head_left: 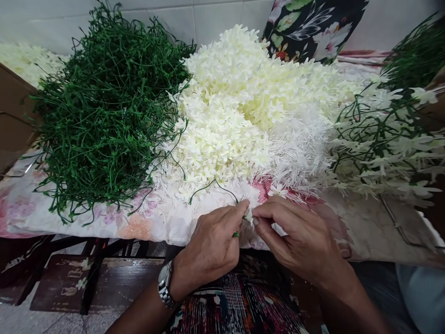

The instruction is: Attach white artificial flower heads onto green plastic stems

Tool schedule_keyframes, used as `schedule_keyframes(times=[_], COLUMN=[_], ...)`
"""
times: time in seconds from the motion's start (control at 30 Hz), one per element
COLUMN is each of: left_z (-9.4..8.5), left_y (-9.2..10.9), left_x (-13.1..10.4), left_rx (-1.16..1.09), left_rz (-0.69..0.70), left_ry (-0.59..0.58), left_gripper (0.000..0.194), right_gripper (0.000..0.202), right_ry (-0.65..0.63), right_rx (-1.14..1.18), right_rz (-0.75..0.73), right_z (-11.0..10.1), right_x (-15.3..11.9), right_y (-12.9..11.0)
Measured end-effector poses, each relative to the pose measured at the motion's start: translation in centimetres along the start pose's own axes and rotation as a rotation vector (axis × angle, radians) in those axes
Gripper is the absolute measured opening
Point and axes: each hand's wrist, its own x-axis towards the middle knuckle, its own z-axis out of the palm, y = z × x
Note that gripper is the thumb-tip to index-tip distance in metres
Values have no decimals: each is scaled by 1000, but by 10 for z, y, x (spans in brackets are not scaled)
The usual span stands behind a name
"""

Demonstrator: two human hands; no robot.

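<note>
Pinching, left hand [217,241]: your thumb and fingers are closed on a green stem [227,189], whose thin arms reach out above your knuckles over the cloth [167,227].
Right hand [299,239]: your thumb and index finger are closed on a small white flower [249,216], held up against the stem between your 2 hands, near the front edge of the worktop.
Green pile [111,111]: loose, tangled, to the left on the cloth.
Cream heap [222,134]: flower pieces, beside the green pile, in the middle.
White filaments [301,146]: heaped to the right of the cream heap, just beyond your right hand.
Sprays [389,144]: white blooms on green stalks, at the far right.
Watch [165,283]: on your left wrist.
</note>
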Motion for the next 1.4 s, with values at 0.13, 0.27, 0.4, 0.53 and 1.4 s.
schedule_keyframes(times=[0.13,0.27,0.4,0.53,1.4], left_z=[2,6,9,10,14], left_y=[-2,-5,-7,-8,-6], left_x=[-1,0,0,0,2], left_rx=[-94,-137,-148,-159,-61], left_rz=[-106,-160,-137,-125,-108], left_ry=[30,91,153,202,256], left_gripper=[30,18,17,16,18], right_gripper=[11,11,12,12,10], right_ry=[-11,-36,-49,-45,-29], right_rx=[-25,-27,-14,42,77], right_rz=[-6,-1,9,12,34], right_z=[0,1,4,11,23], right_x=[0,0,0,-2,-6], right_y=[0,-1,1,5,13])
